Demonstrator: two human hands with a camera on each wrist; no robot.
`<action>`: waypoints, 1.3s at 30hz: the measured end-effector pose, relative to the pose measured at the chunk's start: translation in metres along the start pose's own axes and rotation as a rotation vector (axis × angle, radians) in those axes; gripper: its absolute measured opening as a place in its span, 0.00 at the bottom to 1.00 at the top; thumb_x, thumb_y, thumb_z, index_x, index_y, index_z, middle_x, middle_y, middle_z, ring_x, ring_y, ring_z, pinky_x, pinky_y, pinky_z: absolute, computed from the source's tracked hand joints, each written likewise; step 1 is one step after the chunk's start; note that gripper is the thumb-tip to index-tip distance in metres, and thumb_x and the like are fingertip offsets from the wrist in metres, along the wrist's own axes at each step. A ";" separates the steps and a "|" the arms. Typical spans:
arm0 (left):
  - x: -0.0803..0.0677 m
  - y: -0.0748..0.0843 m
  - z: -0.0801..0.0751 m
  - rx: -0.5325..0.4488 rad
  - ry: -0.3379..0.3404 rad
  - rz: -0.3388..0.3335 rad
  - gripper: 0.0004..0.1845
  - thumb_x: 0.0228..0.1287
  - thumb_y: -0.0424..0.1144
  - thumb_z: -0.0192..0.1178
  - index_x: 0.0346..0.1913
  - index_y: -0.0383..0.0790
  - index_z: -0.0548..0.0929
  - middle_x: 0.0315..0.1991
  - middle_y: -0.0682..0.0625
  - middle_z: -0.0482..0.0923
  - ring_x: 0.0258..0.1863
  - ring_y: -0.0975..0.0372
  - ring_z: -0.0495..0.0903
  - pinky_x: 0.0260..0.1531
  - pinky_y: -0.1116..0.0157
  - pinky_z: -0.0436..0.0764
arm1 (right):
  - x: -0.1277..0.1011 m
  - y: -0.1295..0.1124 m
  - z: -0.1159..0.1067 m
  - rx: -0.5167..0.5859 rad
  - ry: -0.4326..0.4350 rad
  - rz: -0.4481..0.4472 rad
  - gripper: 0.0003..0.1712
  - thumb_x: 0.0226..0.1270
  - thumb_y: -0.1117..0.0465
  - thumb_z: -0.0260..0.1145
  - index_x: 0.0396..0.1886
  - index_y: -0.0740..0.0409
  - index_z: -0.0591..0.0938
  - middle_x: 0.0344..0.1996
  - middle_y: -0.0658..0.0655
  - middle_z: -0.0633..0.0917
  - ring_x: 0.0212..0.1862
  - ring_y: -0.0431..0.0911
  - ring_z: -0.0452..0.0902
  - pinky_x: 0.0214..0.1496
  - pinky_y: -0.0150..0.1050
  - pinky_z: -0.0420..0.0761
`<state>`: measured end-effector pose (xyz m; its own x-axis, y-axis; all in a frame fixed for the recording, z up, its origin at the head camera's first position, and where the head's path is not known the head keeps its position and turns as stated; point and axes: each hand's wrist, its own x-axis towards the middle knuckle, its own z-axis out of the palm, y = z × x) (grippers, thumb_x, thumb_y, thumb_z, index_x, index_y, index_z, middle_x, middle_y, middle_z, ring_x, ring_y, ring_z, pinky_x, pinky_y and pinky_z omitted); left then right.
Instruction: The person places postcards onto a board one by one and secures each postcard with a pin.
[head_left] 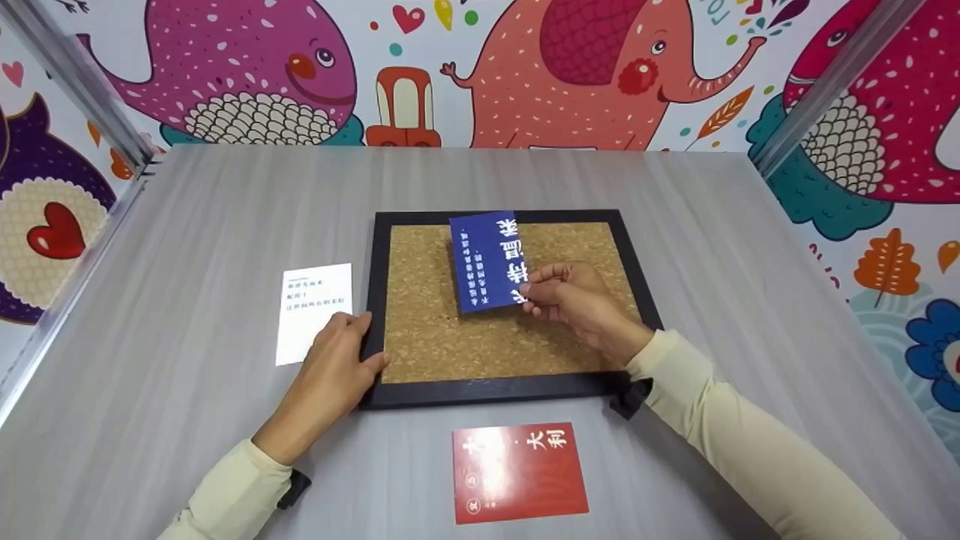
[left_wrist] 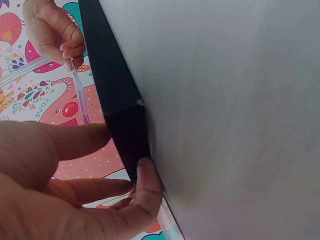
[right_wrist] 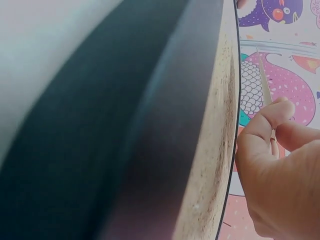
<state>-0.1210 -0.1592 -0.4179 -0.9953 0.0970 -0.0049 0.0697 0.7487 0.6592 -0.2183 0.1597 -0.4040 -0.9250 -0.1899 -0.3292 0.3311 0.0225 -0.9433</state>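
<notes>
A cork board (head_left: 427, 345) in a black frame lies flat on the table in the head view. My left hand (head_left: 334, 364) grips the frame's left edge near its lower corner. In the left wrist view, fingers of that left hand (left_wrist: 80, 185) hold the dark frame (left_wrist: 117, 85) from its side. My right hand (head_left: 574, 304) pinches the right edge of a blue card (head_left: 486, 262) with white lettering, tilted above the cork. Seen thin from its edge, the card (right_wrist: 264, 80) rises from the pinching right hand (right_wrist: 275, 160) in the right wrist view.
A white card (head_left: 300, 330) with printed lines lies left of the board, partly behind my left hand. In front of the board is a red card (head_left: 521, 476). Cartoon-printed panels and a metal post (head_left: 825, 90) border the grey table (head_left: 225, 195).
</notes>
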 end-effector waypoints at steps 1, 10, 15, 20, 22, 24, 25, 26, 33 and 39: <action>0.000 0.000 0.000 -0.001 -0.003 -0.004 0.36 0.73 0.30 0.71 0.75 0.13 0.69 0.64 0.23 0.75 0.68 0.34 0.76 0.68 0.40 0.77 | 0.000 0.000 0.001 0.003 -0.001 0.001 0.05 0.76 0.75 0.68 0.46 0.70 0.81 0.37 0.59 0.87 0.35 0.44 0.86 0.38 0.30 0.86; 0.001 0.001 0.000 0.006 -0.008 -0.013 0.36 0.73 0.30 0.71 0.75 0.13 0.69 0.64 0.23 0.75 0.66 0.34 0.77 0.66 0.40 0.77 | 0.003 0.002 0.012 0.026 -0.019 0.025 0.05 0.75 0.76 0.69 0.45 0.70 0.81 0.37 0.61 0.86 0.33 0.45 0.87 0.38 0.32 0.87; 0.001 0.001 0.000 0.009 -0.013 -0.012 0.36 0.73 0.31 0.71 0.75 0.14 0.69 0.64 0.23 0.75 0.67 0.34 0.77 0.67 0.39 0.77 | 0.005 0.003 0.017 0.045 -0.022 0.039 0.06 0.74 0.77 0.69 0.45 0.70 0.80 0.38 0.62 0.86 0.33 0.45 0.87 0.39 0.33 0.88; 0.001 0.002 0.000 0.004 -0.023 -0.011 0.36 0.74 0.30 0.70 0.75 0.14 0.68 0.65 0.23 0.74 0.68 0.33 0.76 0.68 0.39 0.77 | 0.007 0.004 0.021 0.052 -0.024 0.049 0.05 0.74 0.78 0.69 0.44 0.70 0.81 0.38 0.62 0.86 0.33 0.45 0.87 0.39 0.34 0.89; 0.001 0.002 0.000 0.000 -0.025 -0.013 0.36 0.74 0.30 0.70 0.75 0.14 0.68 0.66 0.23 0.74 0.68 0.34 0.76 0.67 0.40 0.77 | 0.008 0.004 0.023 0.054 -0.028 0.052 0.04 0.74 0.78 0.68 0.43 0.70 0.82 0.38 0.62 0.86 0.33 0.45 0.87 0.40 0.34 0.89; 0.001 0.002 0.000 0.000 -0.023 -0.013 0.36 0.73 0.30 0.70 0.75 0.13 0.68 0.65 0.23 0.74 0.68 0.34 0.76 0.67 0.40 0.77 | 0.008 0.005 0.025 0.054 -0.031 0.057 0.04 0.74 0.78 0.68 0.43 0.70 0.82 0.38 0.62 0.86 0.33 0.45 0.87 0.39 0.33 0.89; 0.001 0.002 0.000 0.001 -0.022 -0.013 0.36 0.73 0.30 0.70 0.75 0.13 0.68 0.65 0.23 0.74 0.68 0.34 0.76 0.67 0.40 0.77 | 0.008 0.005 0.025 0.055 -0.032 0.061 0.04 0.74 0.78 0.68 0.43 0.70 0.82 0.37 0.61 0.86 0.33 0.45 0.87 0.39 0.33 0.89; 0.001 0.002 0.000 0.001 -0.021 -0.014 0.36 0.73 0.30 0.70 0.75 0.13 0.68 0.65 0.23 0.75 0.68 0.34 0.77 0.67 0.40 0.77 | 0.008 0.005 0.026 0.058 -0.032 0.063 0.04 0.75 0.78 0.68 0.43 0.70 0.82 0.37 0.61 0.86 0.33 0.45 0.87 0.39 0.33 0.88; 0.001 0.001 0.000 0.001 -0.019 -0.013 0.36 0.73 0.29 0.71 0.75 0.13 0.68 0.65 0.23 0.75 0.67 0.34 0.77 0.67 0.40 0.77 | 0.011 0.005 0.032 0.069 -0.028 0.064 0.04 0.75 0.77 0.68 0.43 0.69 0.81 0.36 0.61 0.86 0.32 0.45 0.87 0.36 0.32 0.87; 0.001 0.001 0.000 -0.002 -0.019 -0.017 0.36 0.73 0.30 0.70 0.74 0.13 0.69 0.65 0.23 0.75 0.67 0.34 0.77 0.67 0.40 0.77 | 0.013 0.004 0.038 0.077 -0.026 0.068 0.04 0.75 0.77 0.68 0.44 0.70 0.81 0.36 0.61 0.86 0.31 0.45 0.87 0.35 0.31 0.87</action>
<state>-0.1223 -0.1583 -0.4167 -0.9949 0.0963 -0.0302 0.0525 0.7489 0.6606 -0.2215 0.1199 -0.4100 -0.8949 -0.2160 -0.3905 0.4075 -0.0388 -0.9124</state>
